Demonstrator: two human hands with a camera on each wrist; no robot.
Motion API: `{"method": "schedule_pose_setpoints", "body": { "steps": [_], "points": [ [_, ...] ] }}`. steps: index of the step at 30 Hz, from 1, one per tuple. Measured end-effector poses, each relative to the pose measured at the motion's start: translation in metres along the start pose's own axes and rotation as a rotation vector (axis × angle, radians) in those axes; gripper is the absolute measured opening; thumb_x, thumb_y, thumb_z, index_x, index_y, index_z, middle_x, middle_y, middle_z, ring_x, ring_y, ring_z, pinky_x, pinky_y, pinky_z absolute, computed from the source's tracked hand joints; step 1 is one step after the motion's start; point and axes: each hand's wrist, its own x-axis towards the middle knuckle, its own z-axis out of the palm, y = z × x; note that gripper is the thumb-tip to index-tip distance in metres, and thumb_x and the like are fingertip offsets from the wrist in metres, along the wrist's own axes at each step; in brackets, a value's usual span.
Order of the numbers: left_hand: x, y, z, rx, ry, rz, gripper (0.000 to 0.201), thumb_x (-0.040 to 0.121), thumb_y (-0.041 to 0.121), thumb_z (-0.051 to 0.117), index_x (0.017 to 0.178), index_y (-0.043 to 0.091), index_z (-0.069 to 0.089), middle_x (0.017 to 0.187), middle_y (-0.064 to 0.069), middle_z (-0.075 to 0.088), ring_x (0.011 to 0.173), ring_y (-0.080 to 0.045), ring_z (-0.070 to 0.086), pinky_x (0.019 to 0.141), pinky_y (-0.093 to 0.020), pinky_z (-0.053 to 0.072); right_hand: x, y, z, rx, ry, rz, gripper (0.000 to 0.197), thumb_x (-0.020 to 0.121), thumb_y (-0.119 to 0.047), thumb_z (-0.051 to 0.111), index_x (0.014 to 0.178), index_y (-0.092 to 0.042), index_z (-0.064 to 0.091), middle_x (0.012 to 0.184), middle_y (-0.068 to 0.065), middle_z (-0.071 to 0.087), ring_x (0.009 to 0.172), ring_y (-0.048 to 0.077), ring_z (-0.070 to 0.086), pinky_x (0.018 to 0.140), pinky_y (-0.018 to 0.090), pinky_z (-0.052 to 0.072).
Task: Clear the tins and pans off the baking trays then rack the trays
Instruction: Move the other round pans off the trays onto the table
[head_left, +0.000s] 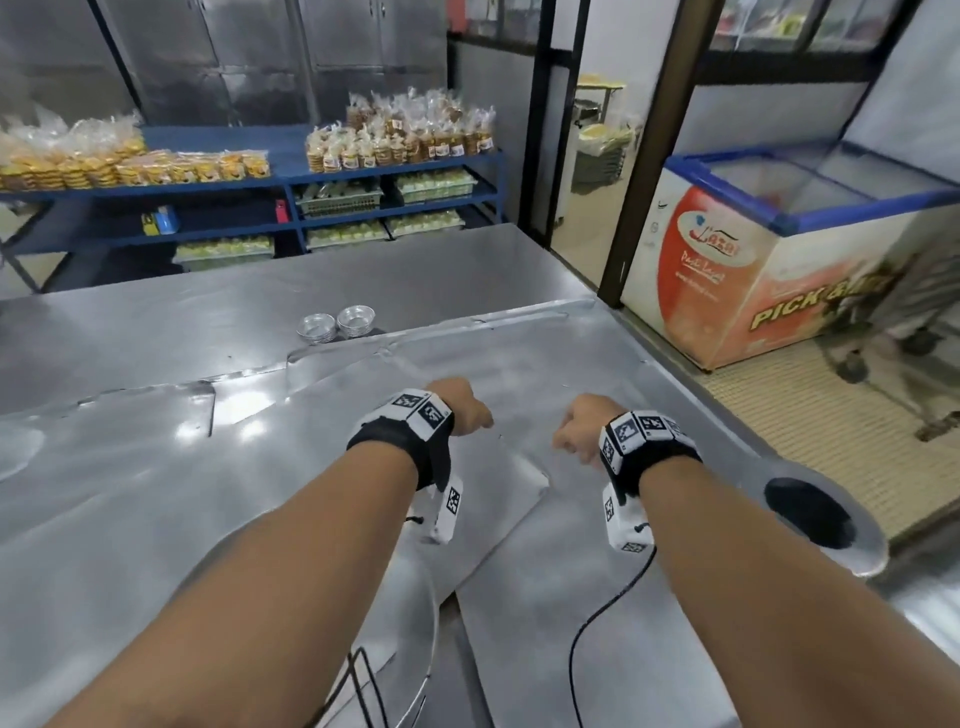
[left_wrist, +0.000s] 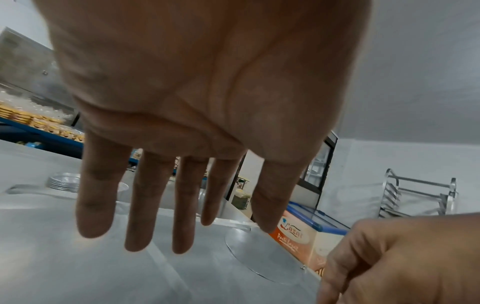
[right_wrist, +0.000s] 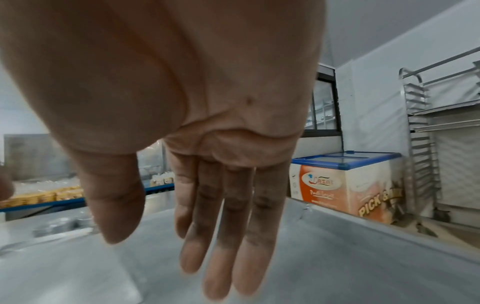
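Baking trays (head_left: 545, 358) lie flat before us on the steel table (head_left: 156, 312), their surfaces bare, overlapping one another. Beyond the table's right edge we see a chest freezer (head_left: 779, 270), and beside it, in the right wrist view, a tall tray rack (right_wrist: 426, 144). Our left hand (left_wrist: 197, 115) and right hand (right_wrist: 182, 123) hover above the trays, fingers straight and loose, holding nothing. Two small stacks of tins (head_left: 336, 323) sit on the table just past the trays' far edge.
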Motion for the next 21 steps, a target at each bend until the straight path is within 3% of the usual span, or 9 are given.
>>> {"method": "schedule_pose_setpoints", "body": {
  "steps": [2, 4, 7, 10, 14, 17, 19, 21],
  "points": [
    [0.031, 0.019, 0.004, -0.001, -0.007, -0.007, 0.045, 0.087, 0.043, 0.071, 0.117, 0.010, 0.068, 0.124, -0.011, 0.067, 0.113, -0.033, 0.062, 0.089, -0.033, 0.048, 0.034, 0.027, -0.018, -0.020, 0.034, 0.038, 0.032, 0.075, -0.028, 0.079, 0.096, -0.004, 0.073, 0.081, 0.007, 0.069, 0.082, 0.025, 0.068, 0.070, 0.027, 0.055],
    [0.065, 0.036, 0.009, 0.013, -0.016, -0.020, 0.043, 0.084, 0.045, 0.073, 0.111, 0.012, 0.068, 0.122, -0.011, 0.067, 0.112, -0.033, 0.062, 0.089, -0.034, 0.049, 0.068, 0.054, -0.034, -0.050, 0.065, 0.058, 0.042, 0.074, -0.029, 0.081, 0.105, -0.003, 0.071, 0.093, 0.009, 0.069, 0.094, 0.028, 0.068, 0.081, 0.031, 0.055],
    [0.118, 0.060, 0.019, 0.029, -0.032, -0.049, 0.040, 0.082, 0.046, 0.073, 0.107, 0.015, 0.065, 0.126, -0.011, 0.065, 0.112, -0.033, 0.061, 0.087, -0.033, 0.047, 0.125, 0.090, -0.051, -0.059, 0.082, 0.098, 0.047, 0.071, -0.029, 0.084, 0.108, -0.006, 0.068, 0.113, 0.010, 0.069, 0.105, 0.029, 0.065, 0.084, 0.032, 0.053],
    [0.172, 0.079, 0.033, 0.015, -0.039, -0.082, 0.057, 0.085, 0.042, 0.072, 0.130, 0.010, 0.060, 0.135, -0.010, 0.060, 0.121, -0.031, 0.058, 0.086, -0.030, 0.042, 0.180, 0.117, -0.063, -0.059, 0.080, 0.113, 0.045, 0.075, -0.026, 0.082, 0.112, -0.005, 0.065, 0.114, 0.011, 0.066, 0.107, 0.030, 0.063, 0.083, 0.030, 0.052],
    [0.236, 0.099, 0.053, 0.010, -0.032, -0.122, 0.056, 0.088, 0.034, 0.071, 0.133, 0.005, 0.056, 0.135, -0.013, 0.059, 0.118, -0.031, 0.058, 0.086, -0.029, 0.044, 0.249, 0.141, -0.072, -0.065, 0.095, 0.096, 0.039, 0.078, -0.032, 0.078, 0.107, -0.010, 0.064, 0.101, 0.007, 0.067, 0.101, 0.029, 0.064, 0.080, 0.030, 0.052],
    [0.274, 0.113, 0.065, 0.005, -0.006, -0.137, 0.055, 0.087, 0.036, 0.072, 0.128, 0.004, 0.055, 0.121, -0.013, 0.063, 0.097, -0.029, 0.057, 0.078, -0.029, 0.045, 0.289, 0.150, -0.075, -0.002, 0.115, 0.099, 0.062, 0.070, -0.046, 0.081, 0.114, -0.006, 0.062, 0.121, 0.014, 0.064, 0.114, 0.032, 0.060, 0.091, 0.035, 0.053],
    [0.294, 0.123, 0.071, 0.024, 0.020, -0.162, 0.067, 0.083, 0.049, 0.072, 0.129, 0.004, 0.051, 0.120, -0.012, 0.060, 0.106, -0.031, 0.059, 0.086, -0.033, 0.049, 0.312, 0.155, -0.076, 0.050, 0.118, 0.104, 0.083, 0.066, -0.050, 0.082, 0.128, -0.004, 0.054, 0.132, 0.016, 0.057, 0.124, 0.033, 0.053, 0.102, 0.039, 0.047],
    [0.312, 0.129, 0.078, 0.089, 0.065, -0.197, 0.081, 0.079, 0.060, 0.070, 0.133, 0.004, 0.046, 0.127, -0.013, 0.054, 0.120, -0.034, 0.054, 0.100, -0.036, 0.043, 0.331, 0.158, -0.078, 0.095, 0.119, 0.094, 0.107, 0.055, -0.056, 0.083, 0.140, -0.006, 0.042, 0.139, 0.012, 0.054, 0.130, 0.033, 0.048, 0.108, 0.040, 0.042]
  ]
}}
